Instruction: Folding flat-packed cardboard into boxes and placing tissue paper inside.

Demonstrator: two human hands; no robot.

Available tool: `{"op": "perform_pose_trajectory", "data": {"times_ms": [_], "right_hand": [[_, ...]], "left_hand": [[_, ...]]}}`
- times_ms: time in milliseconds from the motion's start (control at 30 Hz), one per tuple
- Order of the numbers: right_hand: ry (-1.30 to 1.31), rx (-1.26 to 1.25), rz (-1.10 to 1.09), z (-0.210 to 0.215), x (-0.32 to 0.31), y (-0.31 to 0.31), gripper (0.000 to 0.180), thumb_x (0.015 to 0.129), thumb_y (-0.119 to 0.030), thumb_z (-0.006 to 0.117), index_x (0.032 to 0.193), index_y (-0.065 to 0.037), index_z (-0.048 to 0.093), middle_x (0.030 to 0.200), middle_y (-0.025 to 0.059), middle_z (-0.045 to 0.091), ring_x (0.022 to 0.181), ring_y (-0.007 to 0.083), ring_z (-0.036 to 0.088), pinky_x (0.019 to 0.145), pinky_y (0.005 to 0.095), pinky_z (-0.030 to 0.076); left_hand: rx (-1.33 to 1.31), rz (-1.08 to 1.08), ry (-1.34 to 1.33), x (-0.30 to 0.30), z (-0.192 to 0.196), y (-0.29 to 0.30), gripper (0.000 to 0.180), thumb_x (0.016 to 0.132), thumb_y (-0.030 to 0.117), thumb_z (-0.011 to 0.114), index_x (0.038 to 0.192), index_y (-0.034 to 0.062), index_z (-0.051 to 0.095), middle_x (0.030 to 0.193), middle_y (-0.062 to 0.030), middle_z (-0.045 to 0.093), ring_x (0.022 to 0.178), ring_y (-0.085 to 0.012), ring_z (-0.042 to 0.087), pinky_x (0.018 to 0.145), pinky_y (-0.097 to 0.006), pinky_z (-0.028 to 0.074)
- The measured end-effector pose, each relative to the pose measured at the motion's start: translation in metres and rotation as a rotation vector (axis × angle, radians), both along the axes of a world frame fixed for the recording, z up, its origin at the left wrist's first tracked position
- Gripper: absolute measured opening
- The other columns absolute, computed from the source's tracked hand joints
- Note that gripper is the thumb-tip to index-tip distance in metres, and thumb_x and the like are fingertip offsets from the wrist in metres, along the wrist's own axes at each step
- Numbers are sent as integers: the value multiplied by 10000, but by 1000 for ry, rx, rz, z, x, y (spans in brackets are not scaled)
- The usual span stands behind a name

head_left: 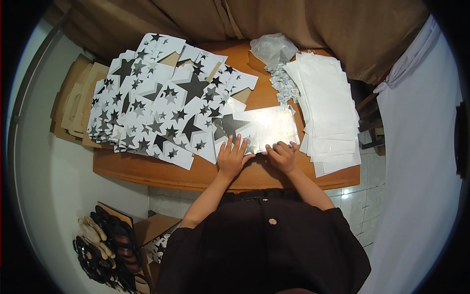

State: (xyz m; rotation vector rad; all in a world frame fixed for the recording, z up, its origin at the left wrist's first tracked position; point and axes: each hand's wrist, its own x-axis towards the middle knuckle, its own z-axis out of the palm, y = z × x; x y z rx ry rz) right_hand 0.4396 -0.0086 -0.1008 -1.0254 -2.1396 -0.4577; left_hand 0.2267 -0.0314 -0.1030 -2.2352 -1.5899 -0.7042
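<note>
A person in a dark top leans over a brown wooden tabletop, both bare hands resting on a glossy silver sheet printed with black stars that lies flat near the front edge, between two piles. The left hand lies palm down with fingers spread flat on the sheet's near left corner, its grip wide and holding nothing. The right hand sits just beside it at the sheet's near edge with fingers curled under; whether its grip pinches the edge or only presses on it cannot be told. To the left, a broad fanned-out heap of white flat pieces printed with black and grey stars overlaps the sheet's left side. To the right, a stack of plain white sheets touches the sheet's right edge. Behind the sheet lie a crumpled clear plastic bag and a small heap of silvery bits. Flat brown cardboard pieces sit at the tabletop's far left.
</note>
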Motion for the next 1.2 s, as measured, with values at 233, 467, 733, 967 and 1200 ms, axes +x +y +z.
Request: {"op": "perform_pose_trajectory", "data": {"times_ms": [233,467,733,967,1200], "right_hand": [[121,-451,-103,59,3,4,313,752,-401,672,976,-182,662,1021,20,578,1122,219,488,960,527,168],[383,-857,-195,35,69,59,691,725,-448,665,1320,-167,452,1276,105,498,1241,311,394,969,652,154],[704,-1297,250,16,101,30,852,652,-197,771,1377,-72,341,1306,175,457,1215,300,433,1025,417,305],[994,-1415,314,-10,106,1,746,795,-204,699,1376,-2,276,1266,150,455,1200,250,430,1017,358,329],[866,-1046,318,-4,97,-12,749,788,-306,642,1366,0,279,1315,177,353,1252,278,336,1047,379,266]], "left_hand": [[12,-111,14,-10,1,-7,544,750,550,611,1132,162,622,1208,-57,585,1131,-292,533,886,-444,422],[-36,-378,-136,-23,21,-19,436,701,447,710,1020,158,644,1085,-40,603,1071,-220,556,923,-459,370],[-21,178,-626,20,-12,-58,505,769,200,679,1191,38,453,1245,-202,372,1106,-350,409,939,-433,336],[-484,117,-872,72,-52,-95,892,861,377,597,1410,-61,47,1438,-320,58,1331,-448,121,1082,-476,138],[-553,-79,-1347,95,-20,-82,946,928,336,490,1353,-24,-275,1460,-264,-191,1376,-350,-112,1104,-415,-17]]}}
